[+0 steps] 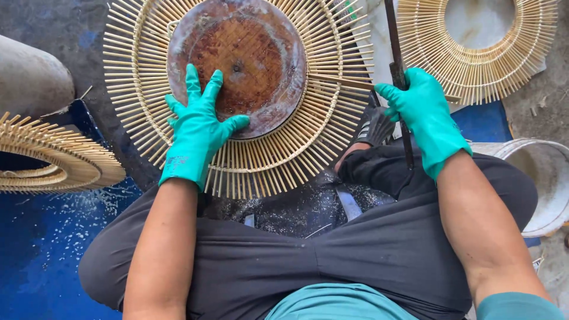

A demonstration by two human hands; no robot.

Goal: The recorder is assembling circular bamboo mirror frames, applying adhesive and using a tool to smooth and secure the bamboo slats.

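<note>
A: Looking straight down now, the left hand [198,127] in a teal glove lies flat, fingers spread, on the round rusty brown disc [237,65].

B: No grip on that side at all; it's an open palm pressing on the disc's lower left, thumb out along the rim.

A: And the disc sits in the middle of the sunburst ring of bamboo sticks [308,148], which fans out all around it, on the ground just ahead of the person's knees.

B: Over to the right hand [424,118], also gloved in teal. That grip is closed around a thin dark rod [396,59], which stands close to upright just beside the ring's right edge.

A: The rod's lower end runs down past the hand toward the dark trousers [332,255]; where it ends I can't tell.

B: Around the work: a second bamboo ring [468,71] at upper right, a third [65,157] at the left edge over a blue mat [41,249], and a pale bucket [548,178] at right.

A: Pale shavings speckle the mat and the lap.
</note>
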